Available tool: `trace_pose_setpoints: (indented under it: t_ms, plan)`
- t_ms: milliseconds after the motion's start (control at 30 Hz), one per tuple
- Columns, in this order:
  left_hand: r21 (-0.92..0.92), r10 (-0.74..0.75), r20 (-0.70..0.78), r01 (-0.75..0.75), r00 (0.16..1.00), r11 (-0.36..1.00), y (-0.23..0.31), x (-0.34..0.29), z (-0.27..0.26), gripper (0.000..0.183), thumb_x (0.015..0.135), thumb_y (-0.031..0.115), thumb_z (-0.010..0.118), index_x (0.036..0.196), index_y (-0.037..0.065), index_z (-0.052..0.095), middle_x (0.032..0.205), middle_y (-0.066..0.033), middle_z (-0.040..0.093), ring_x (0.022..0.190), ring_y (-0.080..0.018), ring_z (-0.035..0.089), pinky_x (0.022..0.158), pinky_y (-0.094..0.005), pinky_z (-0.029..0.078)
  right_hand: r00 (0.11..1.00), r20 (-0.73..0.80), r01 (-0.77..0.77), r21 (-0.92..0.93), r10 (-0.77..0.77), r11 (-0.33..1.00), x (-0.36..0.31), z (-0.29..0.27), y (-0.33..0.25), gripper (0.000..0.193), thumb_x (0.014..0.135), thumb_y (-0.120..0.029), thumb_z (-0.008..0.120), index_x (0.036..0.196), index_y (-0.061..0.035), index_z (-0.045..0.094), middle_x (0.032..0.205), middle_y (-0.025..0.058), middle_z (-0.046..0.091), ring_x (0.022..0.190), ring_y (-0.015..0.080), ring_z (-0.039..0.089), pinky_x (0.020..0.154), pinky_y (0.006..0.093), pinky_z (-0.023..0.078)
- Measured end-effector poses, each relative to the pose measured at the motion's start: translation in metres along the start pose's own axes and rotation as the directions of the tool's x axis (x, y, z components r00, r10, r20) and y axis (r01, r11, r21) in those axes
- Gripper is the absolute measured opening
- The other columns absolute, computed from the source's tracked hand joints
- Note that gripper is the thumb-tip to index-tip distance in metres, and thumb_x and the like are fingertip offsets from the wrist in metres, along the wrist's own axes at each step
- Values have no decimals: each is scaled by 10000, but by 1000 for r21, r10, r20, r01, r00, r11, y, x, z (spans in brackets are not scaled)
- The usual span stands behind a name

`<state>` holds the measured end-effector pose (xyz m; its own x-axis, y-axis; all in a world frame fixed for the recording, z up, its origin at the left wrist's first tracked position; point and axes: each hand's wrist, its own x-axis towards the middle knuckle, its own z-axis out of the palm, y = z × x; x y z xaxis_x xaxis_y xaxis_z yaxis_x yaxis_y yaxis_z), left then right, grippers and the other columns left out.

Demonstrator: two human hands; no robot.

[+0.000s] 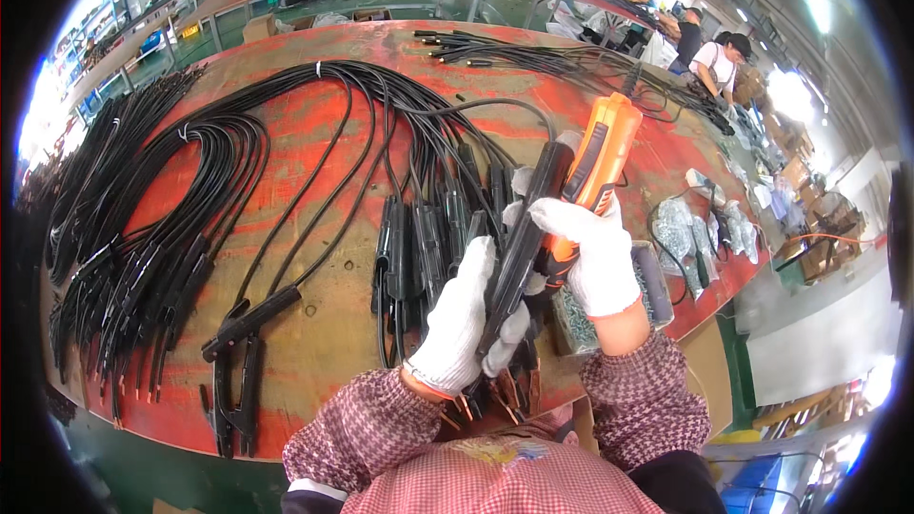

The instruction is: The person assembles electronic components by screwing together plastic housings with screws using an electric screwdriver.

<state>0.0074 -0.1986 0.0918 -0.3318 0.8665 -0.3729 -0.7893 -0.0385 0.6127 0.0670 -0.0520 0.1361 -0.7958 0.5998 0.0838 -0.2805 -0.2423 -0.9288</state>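
Note:
My left hand (455, 328), in a white knit glove, is closed around a long black electrode holder (529, 228), tilted with its upper end away from me. In my gloved right hand (595, 252) is an orange and black electric screwdriver (606, 138), its corded end pointing up and away. Its lower end is close beside the electrode holder; whether the tip touches is hidden by my fingers. Beyond my left hand, several more black electrode holders (428, 243) lie bunched together with their cables attached.
Bundled black cables (224, 138) cover the left of the worn red table (495, 86). More cables (533, 57) lie at the far side. Right of my hands are a box of small screws (576, 319) and clear bags of parts (681, 228). Co-workers (719, 62) sit at the far right.

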Motion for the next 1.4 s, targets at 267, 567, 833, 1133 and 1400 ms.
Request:
trace_pose_setpoints:
  t_ms: [267,567,833,1133,1400]
  plan:
    - [-125,-107,116,121,987,985,-8,-11,-3,732,1017,638,254,1057,4,617,524,-22,460,358,-118,378,336,-246,288,994,10,111,-146,-110,983,-12,-2,0,605,766,43,762,1304,-35,498,1039,110,688,871,191,694,800,334,583]
    - [634,160,53,-157,986,757,-35,-5,3,385,935,322,631,1140,4,563,734,4,544,663,-66,483,625,-254,443,905,-180,296,-387,-386,874,-8,-52,-26,501,761,-71,806,1187,-41,543,876,24,635,662,115,623,577,272,544]
    - [463,-371,388,170,844,870,-33,27,29,311,938,244,600,1088,-24,556,644,1,522,441,-62,436,385,-217,312,618,-523,566,-222,-587,794,-36,-122,-32,438,881,-59,663,1285,-27,496,771,74,628,560,176,616,524,349,549]
    - [363,-351,175,271,920,891,-62,52,39,450,958,202,574,1263,-81,402,631,-26,539,432,-89,456,388,-236,363,616,-453,601,-260,-645,756,-26,-148,17,555,850,20,609,1338,82,350,822,131,660,686,214,666,681,352,567]
    - [339,-337,184,262,923,903,-84,75,43,408,990,255,543,1262,-25,425,653,3,464,481,-83,434,422,-231,372,641,-357,622,-278,-680,732,-27,-157,25,624,781,193,629,1336,18,407,880,121,642,752,208,658,697,368,585]
